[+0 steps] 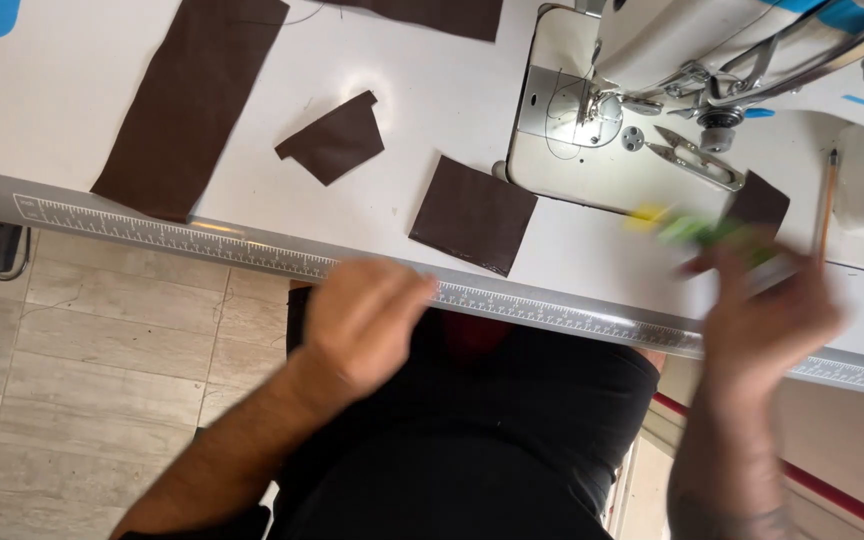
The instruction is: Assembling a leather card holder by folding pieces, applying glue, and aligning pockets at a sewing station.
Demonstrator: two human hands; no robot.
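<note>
We saw a blurred green and yellow object (697,228) at the tips of our right hand (762,320), near the worktop's (72,90) front edge, just below the sewing machine (652,90). It looked small and light, likely stiff, best pinched at its near end; the blur kept us from telling whether the fingers were closed on it or only touching. Our left hand (362,325) rested curled at the ruled edge strip (202,245), holding nothing we could see. A square brown fabric piece (474,214) lay between the hands, thin and limp. Further out lay a notched brown piece (334,138), a long brown strip (192,100), thread snips (697,158) and a pencil (828,200).
</note>
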